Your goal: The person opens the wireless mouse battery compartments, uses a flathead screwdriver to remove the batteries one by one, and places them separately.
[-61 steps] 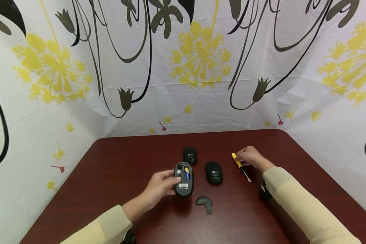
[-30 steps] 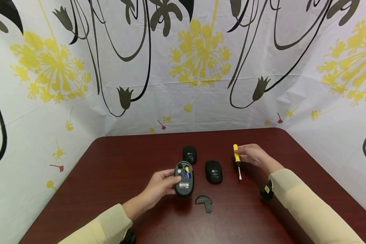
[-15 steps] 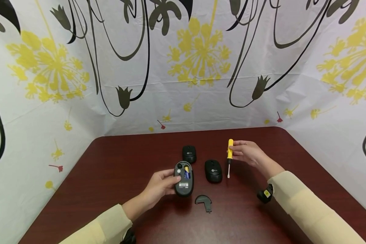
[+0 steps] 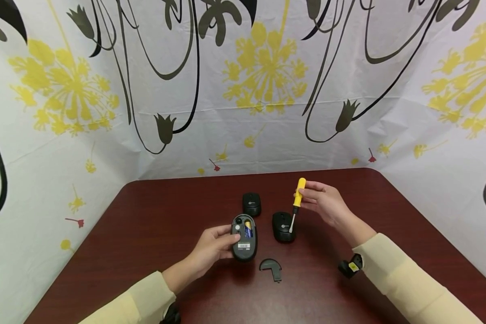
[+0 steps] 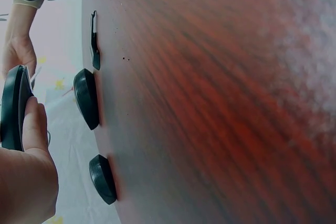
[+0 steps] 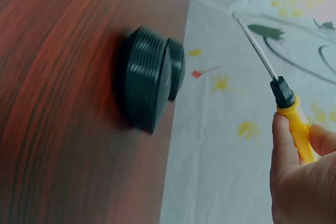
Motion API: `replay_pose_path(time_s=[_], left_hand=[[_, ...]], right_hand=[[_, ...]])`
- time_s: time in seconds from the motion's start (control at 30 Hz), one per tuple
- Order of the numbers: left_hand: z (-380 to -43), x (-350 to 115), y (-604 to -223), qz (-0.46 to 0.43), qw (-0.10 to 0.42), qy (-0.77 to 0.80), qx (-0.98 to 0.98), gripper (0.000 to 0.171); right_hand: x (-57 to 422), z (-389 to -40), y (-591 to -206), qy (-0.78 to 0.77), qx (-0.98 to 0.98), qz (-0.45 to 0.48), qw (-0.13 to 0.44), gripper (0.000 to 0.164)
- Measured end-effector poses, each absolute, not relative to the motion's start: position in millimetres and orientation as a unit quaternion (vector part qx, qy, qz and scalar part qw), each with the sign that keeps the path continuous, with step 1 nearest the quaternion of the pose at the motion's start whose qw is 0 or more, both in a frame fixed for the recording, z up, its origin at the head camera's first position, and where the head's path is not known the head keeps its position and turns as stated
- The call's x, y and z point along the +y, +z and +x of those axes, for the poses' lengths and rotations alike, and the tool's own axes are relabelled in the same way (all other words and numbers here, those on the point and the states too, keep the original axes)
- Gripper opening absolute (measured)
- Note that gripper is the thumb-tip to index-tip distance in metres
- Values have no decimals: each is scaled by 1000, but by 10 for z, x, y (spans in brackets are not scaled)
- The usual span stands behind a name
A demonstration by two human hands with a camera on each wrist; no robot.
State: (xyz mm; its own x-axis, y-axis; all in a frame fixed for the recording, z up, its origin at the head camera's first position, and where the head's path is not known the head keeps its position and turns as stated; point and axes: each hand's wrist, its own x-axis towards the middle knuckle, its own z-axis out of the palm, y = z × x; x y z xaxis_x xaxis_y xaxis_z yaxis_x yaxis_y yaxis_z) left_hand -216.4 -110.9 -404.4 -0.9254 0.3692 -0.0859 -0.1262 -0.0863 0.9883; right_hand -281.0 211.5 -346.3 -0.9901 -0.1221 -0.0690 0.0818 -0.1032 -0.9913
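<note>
Two hands share the work in the head view: the left hand [image 4: 212, 245] grips an upturned mouse [image 4: 244, 238], its fingers curled round the left edge, and the right hand [image 4: 324, 202] pinches the yellow handle of a screwdriver [image 4: 296, 201] just above the surface [image 4: 146, 225], blade angled down towards the held mouse. Doing this step well seems to call for a steady left grip that keeps the open underside level, and a slow, aimed approach of the tip so it does not skid across the plastic. That mouse is black, its bay open with a blue and yellow battery [image 4: 248, 228] showing and a white label below; it lies just right of the left fingers. A loose cover [image 4: 271, 267] lies near it, with two more mice, one [image 4: 284, 226] beneath the blade and one [image 4: 252, 204] further back. From the left wrist, the fingers [image 5: 34, 124] clamp the held mouse [image 5: 11, 106] edge-on, with the two others [image 5: 86, 98] [image 5: 102, 178] and the cover [image 5: 94, 40] resting beyond. From the right wrist, thumb and fingers [image 6: 286, 140] close on the handle of the screwdriver [image 6: 286, 98], the thin shaft pointing away; a mouse [image 6: 149, 85] sits apart on the surface [image 6: 63, 103].
</note>
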Motion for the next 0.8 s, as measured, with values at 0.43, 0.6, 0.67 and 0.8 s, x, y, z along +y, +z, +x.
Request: replay_pose_path(time_s=[0.43,0.6,0.67,0.8], left_hand=[[-2155,-1098,-4058,94,177,734,649,56],[-2155,-1090,-4061,97,180,732,649,56],[-2155,-1088,-4059,99,181,731,651,56],[-2154,-1085,-4057,101,180,729,652,56]], right_hand=[[1778,-2550,-3283,-788,609,-79,36,48],[1672,-2514,-3248,-796,596,-101,16,37],[1634,-2504,-3242,-795,596,-110,8,37],[1555,-2477,-3253,-783,607,-136,-20,36]])
